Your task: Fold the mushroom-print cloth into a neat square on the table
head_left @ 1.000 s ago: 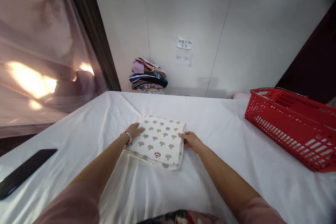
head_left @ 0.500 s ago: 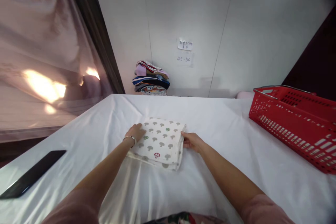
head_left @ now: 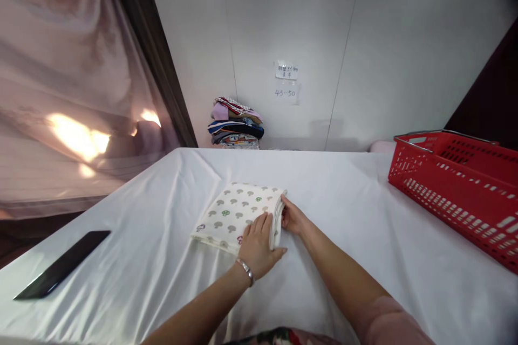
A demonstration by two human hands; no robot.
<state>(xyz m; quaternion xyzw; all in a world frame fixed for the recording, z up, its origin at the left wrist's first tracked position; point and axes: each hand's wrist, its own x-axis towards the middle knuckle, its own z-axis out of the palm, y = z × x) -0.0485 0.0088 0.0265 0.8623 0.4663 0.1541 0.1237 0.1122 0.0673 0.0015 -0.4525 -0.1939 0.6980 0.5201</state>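
Note:
A folded white cloth (head_left: 230,210) printed with small grey, green and red mushrooms lies in several layers on the white-covered table. Its right side shows the stacked folded edges. My left hand (head_left: 259,248), with a bracelet at the wrist, rests flat on the cloth's front right part, fingers stretched out and thumb apart. At the cloth's right edge, my right hand (head_left: 294,216) pinches the layers near the far corner; some of its fingertips are hidden beside the fold.
A red plastic basket (head_left: 453,183) with metal handles stands on the right of the white table cover (head_left: 332,188). A dark flat object (head_left: 65,264) lies at the left. Behind the table is a pile of folded clothes (head_left: 237,126). A pink curtain (head_left: 52,64) hangs at left.
My left hand has moved from the cloth's left edge to its front right part. My right hand stays at the right edge. The view has shifted slightly.

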